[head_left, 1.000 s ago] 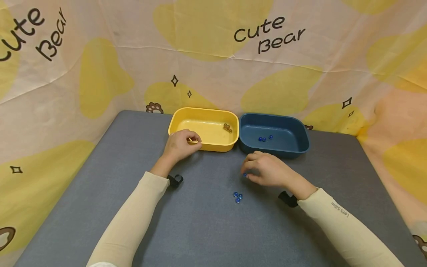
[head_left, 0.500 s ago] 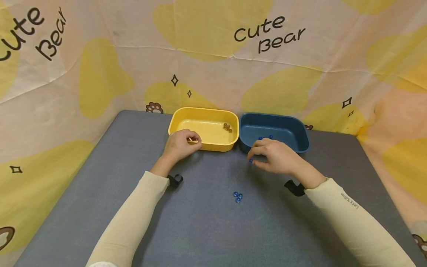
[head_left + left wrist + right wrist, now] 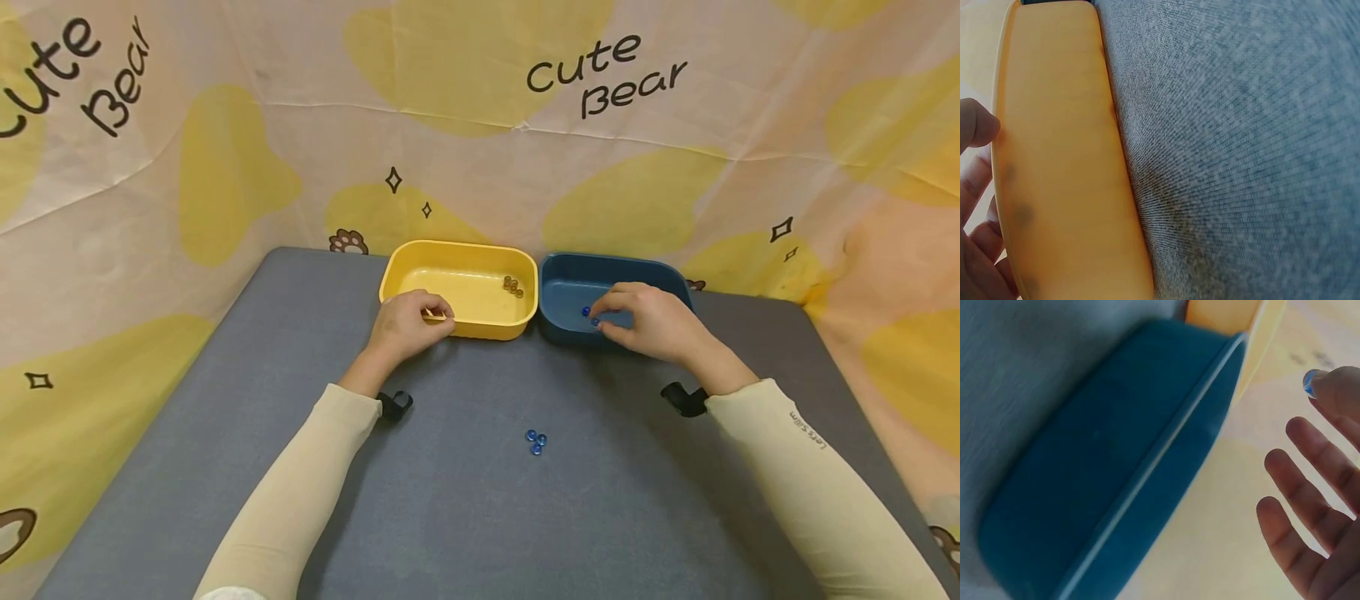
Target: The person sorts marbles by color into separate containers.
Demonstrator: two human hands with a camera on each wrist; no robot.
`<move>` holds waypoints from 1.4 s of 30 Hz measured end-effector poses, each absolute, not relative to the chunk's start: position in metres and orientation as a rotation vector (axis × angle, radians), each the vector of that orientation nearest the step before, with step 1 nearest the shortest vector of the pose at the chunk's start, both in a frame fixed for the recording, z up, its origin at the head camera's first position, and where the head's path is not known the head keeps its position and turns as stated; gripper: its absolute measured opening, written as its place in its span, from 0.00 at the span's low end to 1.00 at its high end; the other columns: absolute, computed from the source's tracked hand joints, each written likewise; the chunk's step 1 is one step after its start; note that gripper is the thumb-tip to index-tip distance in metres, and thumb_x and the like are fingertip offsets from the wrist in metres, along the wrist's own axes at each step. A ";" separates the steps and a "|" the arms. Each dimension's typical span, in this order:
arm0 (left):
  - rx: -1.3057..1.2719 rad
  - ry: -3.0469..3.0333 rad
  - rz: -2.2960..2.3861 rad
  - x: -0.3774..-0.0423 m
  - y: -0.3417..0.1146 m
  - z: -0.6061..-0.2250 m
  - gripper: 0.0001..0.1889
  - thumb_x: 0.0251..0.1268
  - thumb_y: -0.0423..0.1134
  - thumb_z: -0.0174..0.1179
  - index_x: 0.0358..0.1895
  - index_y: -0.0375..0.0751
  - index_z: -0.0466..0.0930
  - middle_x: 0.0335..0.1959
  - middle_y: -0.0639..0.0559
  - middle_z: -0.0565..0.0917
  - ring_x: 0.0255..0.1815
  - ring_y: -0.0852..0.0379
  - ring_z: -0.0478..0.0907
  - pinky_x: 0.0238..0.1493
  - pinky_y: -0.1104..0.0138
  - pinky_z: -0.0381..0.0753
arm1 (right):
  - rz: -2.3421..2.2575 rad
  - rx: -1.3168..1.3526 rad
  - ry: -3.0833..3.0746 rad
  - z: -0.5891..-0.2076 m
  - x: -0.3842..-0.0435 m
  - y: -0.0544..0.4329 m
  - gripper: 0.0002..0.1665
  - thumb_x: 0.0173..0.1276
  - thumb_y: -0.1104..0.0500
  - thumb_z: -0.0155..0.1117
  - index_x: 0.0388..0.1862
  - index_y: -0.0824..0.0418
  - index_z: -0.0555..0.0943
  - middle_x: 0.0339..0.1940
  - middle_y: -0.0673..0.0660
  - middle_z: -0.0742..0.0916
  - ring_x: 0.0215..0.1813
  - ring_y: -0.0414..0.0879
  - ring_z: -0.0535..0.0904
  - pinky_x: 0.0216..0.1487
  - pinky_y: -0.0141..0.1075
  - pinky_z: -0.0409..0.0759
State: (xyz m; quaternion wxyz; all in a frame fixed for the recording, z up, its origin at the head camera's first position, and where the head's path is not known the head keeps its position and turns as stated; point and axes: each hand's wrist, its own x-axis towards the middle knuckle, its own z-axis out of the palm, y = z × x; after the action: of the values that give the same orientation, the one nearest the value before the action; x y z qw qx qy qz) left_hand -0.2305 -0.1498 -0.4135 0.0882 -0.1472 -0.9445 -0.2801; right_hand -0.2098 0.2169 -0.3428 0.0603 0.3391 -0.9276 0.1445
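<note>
My left hand (image 3: 405, 325) grips the front rim of a yellow bin (image 3: 457, 287); the left wrist view shows the thumb at the rim and the other fingers behind the wall. Over a dark blue bin (image 3: 562, 292), my right hand (image 3: 656, 321) pinches a blue glass marble (image 3: 1308, 382) between thumb and index fingertip, the other fingers spread loosely. Inside that bin a blue marble (image 3: 586, 312) shows beside the fingertips; the hand covers much of the interior. Several amber marbles (image 3: 513, 287) lie in the yellow bin's right end.
Three blue marbles (image 3: 531, 435) lie close together on the grey tabletop (image 3: 465, 500), in front of the bins. The bins stand side by side near the back edge, against a printed cloth backdrop (image 3: 465, 100).
My right hand has carried its marble up and to the right, from above the table in front of the blue bin to over its interior. The left hand stays at the yellow rim.
</note>
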 end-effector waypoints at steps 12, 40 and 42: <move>-0.445 -2.804 -0.840 -0.231 -0.150 -0.415 0.04 0.53 0.48 0.62 0.28 0.57 0.84 0.32 0.59 0.82 0.35 0.60 0.78 0.41 0.63 0.75 | 0.455 0.811 -2.966 -0.359 -0.238 0.246 0.10 0.64 0.58 0.65 0.44 0.56 0.85 0.42 0.56 0.85 0.45 0.54 0.79 0.45 0.48 0.78; -0.427 -2.806 -0.867 -0.231 -0.150 -0.414 0.04 0.53 0.48 0.62 0.29 0.56 0.84 0.32 0.58 0.83 0.35 0.60 0.78 0.41 0.63 0.75 | 0.351 0.559 -3.235 -0.391 -0.279 0.261 0.14 0.66 0.55 0.62 0.48 0.59 0.83 0.49 0.64 0.84 0.51 0.58 0.79 0.48 0.55 0.76; -0.428 -2.803 -0.866 -0.231 -0.150 -0.414 0.04 0.53 0.48 0.62 0.28 0.56 0.84 0.32 0.58 0.83 0.35 0.60 0.78 0.40 0.63 0.75 | 0.324 0.560 -3.237 -0.392 -0.281 0.261 0.14 0.66 0.55 0.62 0.47 0.59 0.83 0.49 0.64 0.84 0.51 0.59 0.79 0.49 0.55 0.76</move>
State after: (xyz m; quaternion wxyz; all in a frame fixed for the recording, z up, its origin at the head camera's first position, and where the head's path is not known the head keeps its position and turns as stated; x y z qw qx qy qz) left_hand -0.2309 -0.1503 -0.4142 0.0881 -0.1439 -0.9417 -0.2910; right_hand -0.2808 0.2608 -0.3923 -0.0799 0.1690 -0.9775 0.0979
